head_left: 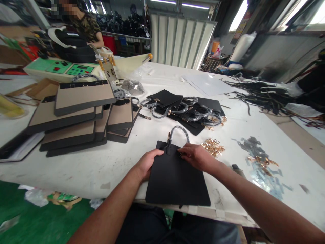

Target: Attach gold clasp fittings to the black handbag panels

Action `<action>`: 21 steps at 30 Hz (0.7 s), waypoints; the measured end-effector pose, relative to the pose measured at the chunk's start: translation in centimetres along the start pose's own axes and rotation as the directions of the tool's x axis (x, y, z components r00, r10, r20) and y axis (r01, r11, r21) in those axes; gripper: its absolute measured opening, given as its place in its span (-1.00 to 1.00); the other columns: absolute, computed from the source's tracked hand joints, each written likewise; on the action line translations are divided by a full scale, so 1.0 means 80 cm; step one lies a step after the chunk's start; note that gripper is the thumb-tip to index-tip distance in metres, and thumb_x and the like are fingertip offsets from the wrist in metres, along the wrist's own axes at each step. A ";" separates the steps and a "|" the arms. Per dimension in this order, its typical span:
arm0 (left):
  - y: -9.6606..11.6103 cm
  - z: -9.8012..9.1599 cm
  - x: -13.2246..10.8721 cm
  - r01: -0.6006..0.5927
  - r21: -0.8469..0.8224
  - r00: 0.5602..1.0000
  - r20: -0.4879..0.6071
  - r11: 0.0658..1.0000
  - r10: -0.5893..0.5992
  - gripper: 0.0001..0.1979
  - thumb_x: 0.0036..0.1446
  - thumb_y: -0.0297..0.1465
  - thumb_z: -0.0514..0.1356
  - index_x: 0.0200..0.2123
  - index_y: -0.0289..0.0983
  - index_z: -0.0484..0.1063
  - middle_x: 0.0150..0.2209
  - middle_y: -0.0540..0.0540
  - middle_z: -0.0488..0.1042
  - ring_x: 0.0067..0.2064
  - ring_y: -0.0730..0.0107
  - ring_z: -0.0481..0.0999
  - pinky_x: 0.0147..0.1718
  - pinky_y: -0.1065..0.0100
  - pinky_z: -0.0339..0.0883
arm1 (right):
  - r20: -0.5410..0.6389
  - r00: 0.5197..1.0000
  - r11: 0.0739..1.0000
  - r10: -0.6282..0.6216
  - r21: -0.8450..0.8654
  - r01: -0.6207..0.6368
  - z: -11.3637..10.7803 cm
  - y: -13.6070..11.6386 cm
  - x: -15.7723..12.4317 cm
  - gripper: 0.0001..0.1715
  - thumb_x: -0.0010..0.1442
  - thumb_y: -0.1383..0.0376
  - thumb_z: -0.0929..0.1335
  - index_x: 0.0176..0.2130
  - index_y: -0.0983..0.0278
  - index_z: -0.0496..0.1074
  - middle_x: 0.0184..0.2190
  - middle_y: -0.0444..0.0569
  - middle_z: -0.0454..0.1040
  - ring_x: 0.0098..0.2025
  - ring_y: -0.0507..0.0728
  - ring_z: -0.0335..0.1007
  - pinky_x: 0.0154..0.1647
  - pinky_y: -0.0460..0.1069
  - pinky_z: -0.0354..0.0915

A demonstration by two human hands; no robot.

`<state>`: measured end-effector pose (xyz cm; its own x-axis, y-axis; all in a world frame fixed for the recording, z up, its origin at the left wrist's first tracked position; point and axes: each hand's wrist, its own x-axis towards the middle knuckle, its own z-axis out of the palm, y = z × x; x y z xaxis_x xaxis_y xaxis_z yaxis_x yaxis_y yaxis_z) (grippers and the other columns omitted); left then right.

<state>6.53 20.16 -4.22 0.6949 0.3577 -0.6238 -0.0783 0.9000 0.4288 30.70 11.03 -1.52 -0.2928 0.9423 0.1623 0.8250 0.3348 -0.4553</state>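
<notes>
A flat black bag panel point(177, 179) lies at the table's front edge. Its curved handle point(179, 128), wrapped in clear plastic, arches up from the panel's top. A gold-coloured fitting shows by the strap tab point(169, 149) at the handle's left end. My left hand point(148, 162) grips the panel's left edge, thumb on top and the other fingers hidden. With fingertips pinched together, my right hand point(194, 156) presses at the handle's right end; what is between them is too small to make out. A heap of small gold metal fittings point(213, 147) sits just right of that hand.
Stacked beige-and-black panels point(72, 130) stand at left. Behind the work, more black handled panels point(188, 108) are piled. Clear and grey plastic scraps point(264, 173) lie at right, black strips point(254, 89) at far right. A control-panel machine point(76, 69) and another person point(87, 25) are beyond.
</notes>
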 end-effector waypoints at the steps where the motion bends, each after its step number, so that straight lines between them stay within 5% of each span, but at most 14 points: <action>1: 0.000 0.001 0.000 0.007 0.002 1.000 -0.005 1.000 -0.007 -0.72 0.14 -0.35 0.19 -0.21 -0.45 0.56 -0.42 -0.27 0.61 -0.47 0.12 0.61 -0.44 0.23 0.53 | 0.005 1.000 1.000 0.008 -0.011 -0.008 0.001 0.000 0.000 -0.70 0.33 0.41 0.35 0.02 0.22 0.54 -0.23 -0.03 0.50 -0.27 0.09 0.45 -0.22 -0.04 0.33; 21: -0.001 -0.001 0.003 0.032 0.020 0.999 0.044 0.999 -0.032 -0.71 0.15 -0.34 0.17 -0.26 -0.47 0.57 -0.37 -0.34 0.61 -0.43 0.13 0.61 -0.40 0.25 0.53 | 0.014 0.997 0.996 0.077 0.050 -0.078 0.001 -0.005 -0.006 -0.79 0.33 0.33 0.39 -0.03 0.22 0.55 -0.22 -0.03 0.52 -0.22 0.10 0.47 -0.17 -0.04 0.36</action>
<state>6.60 20.22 -4.46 0.7275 0.3172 -0.6084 -0.0420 0.9056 0.4219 30.52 10.46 -1.47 -0.2348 0.9653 0.1141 0.8200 0.2597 -0.5100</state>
